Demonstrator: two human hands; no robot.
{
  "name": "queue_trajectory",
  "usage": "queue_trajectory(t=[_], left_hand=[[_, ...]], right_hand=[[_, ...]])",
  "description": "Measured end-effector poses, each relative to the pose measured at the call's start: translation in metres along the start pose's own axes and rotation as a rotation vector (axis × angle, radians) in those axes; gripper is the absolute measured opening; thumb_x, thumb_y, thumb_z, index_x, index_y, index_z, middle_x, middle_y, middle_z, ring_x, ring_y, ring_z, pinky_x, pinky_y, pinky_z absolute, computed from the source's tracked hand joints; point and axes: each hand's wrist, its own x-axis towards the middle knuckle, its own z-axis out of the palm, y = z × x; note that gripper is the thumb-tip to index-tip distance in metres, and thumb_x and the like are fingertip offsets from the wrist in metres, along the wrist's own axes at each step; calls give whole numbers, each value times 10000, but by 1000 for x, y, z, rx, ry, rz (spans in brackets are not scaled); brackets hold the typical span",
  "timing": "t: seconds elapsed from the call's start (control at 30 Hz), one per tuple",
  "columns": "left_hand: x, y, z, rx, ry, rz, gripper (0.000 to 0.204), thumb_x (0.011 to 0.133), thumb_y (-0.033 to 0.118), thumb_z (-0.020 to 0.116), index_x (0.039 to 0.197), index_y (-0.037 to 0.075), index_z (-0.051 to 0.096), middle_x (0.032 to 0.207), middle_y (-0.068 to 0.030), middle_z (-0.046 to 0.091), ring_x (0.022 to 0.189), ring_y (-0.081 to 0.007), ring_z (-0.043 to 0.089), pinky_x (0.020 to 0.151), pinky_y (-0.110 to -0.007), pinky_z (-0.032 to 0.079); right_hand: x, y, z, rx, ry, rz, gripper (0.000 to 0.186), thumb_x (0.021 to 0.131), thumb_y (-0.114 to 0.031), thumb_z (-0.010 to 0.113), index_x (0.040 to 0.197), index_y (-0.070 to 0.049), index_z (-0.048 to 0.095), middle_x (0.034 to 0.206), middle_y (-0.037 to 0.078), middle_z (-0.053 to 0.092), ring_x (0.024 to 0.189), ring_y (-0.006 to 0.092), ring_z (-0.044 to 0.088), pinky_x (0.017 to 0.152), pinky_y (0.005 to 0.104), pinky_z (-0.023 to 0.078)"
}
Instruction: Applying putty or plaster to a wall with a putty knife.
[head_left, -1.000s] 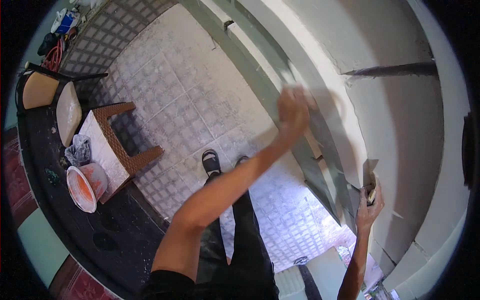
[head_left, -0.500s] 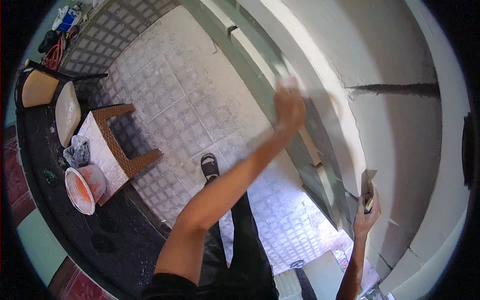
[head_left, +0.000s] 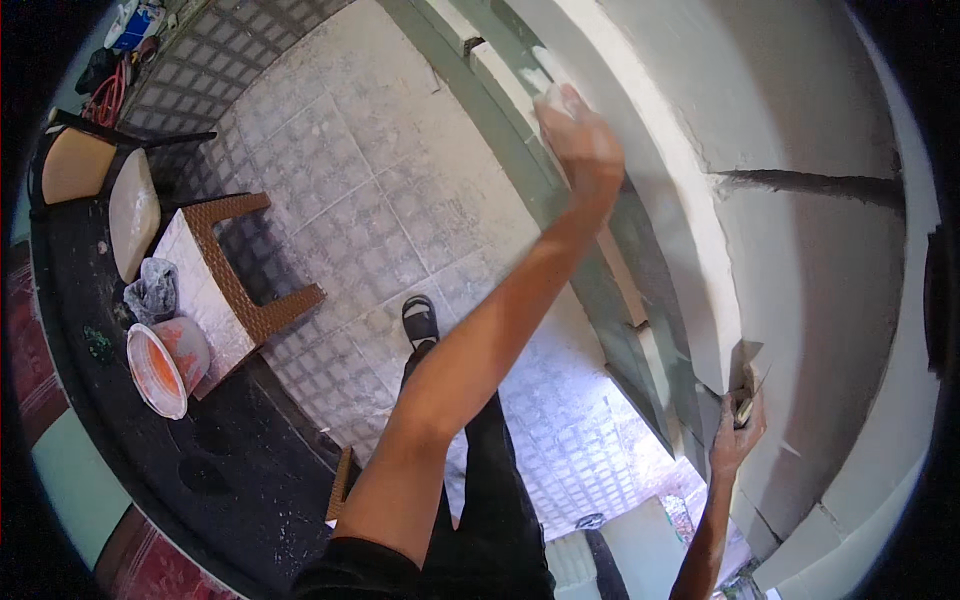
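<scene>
My left hand (head_left: 582, 140) reaches up to a pale ledge on the wall (head_left: 640, 130), its fingers closed round a small whitish thing (head_left: 543, 72) whose kind I cannot make out. At the lower right my right hand (head_left: 738, 432) is closed round a putty knife (head_left: 745, 409) with a yellowish handle; a thin grey blade pokes out above the fingers, by the ledge's lower end. Both hands are close to the grey-white wall (head_left: 780, 260), where a dark groove (head_left: 810, 184) runs across.
Below lies a dusty tiled floor (head_left: 340, 200), with my sandalled foot (head_left: 419, 320) on it. To the left stand a brown woven-pattern stool (head_left: 215, 260), a bucket with orange stains (head_left: 160, 370), a grey cloth (head_left: 153, 290) and a chair (head_left: 78, 165).
My left hand has moved up along the ledge, and its motion blur has lessened. The right hand stays beside the ledge's lower end with the putty knife. The view has shifted slightly.
</scene>
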Motion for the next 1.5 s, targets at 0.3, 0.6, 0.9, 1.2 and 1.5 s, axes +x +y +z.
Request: queue_trajectory(t=[0.3, 0.6, 0.9, 1.2, 1.5], left_hand=[[-51, 18, -3, -17, -111, -86, 455, 1024, 278, 396, 1268, -106, 420, 1158, -278, 508, 1095, -373, 517, 1021, -434, 371], [-58, 29, -4, 83, -101, 10, 369, 1026, 267, 410, 1040, -82, 528, 962, -197, 605, 912, -292, 596, 846, -420, 468], [-65, -13, 0, -14, -116, -120, 260, 987, 162, 454, 1057, -83, 503, 1095, -239, 548, 1090, -360, 525, 994, -469, 383], [-85, -48, -3, 322, -155, 140, 258, 981, 130, 465, 1122, -68, 552, 1120, -246, 549, 1052, -387, 541, 948, -466, 410], [-82, -34, -18, 238, -124, 438, 322, 1019, 216, 416, 1013, -78, 548, 922, -256, 551, 890, -418, 540, 843, -471, 420]], right_hand=[[3, -10, 1, -5, -23, 37, 454, 854, -27, 605, 1295, 69, 553, 1222, 224, 641, 1165, 289, 604, 1017, 402, 426], [4, -2, -1, 22, 13, -21, 428, 857, -55, 602, 1265, 70, 567, 1225, 235, 632, 1158, 310, 603, 1029, 420, 411], [0, -3, 2, 29, -49, 44, 471, 882, -7, 584, 1344, 51, 514, 1301, 200, 599, 1221, 280, 554, 1067, 396, 386], [1, -1, 4, -80, 28, -10, 433, 857, -90, 639, 1264, 45, 575, 1081, 221, 673, 1001, 259, 643, 891, 385, 469], [1, -2, 1, -29, 43, -32, 448, 858, -125, 654, 1250, 73, 567, 1047, 244, 665, 963, 296, 652, 889, 396, 470]])
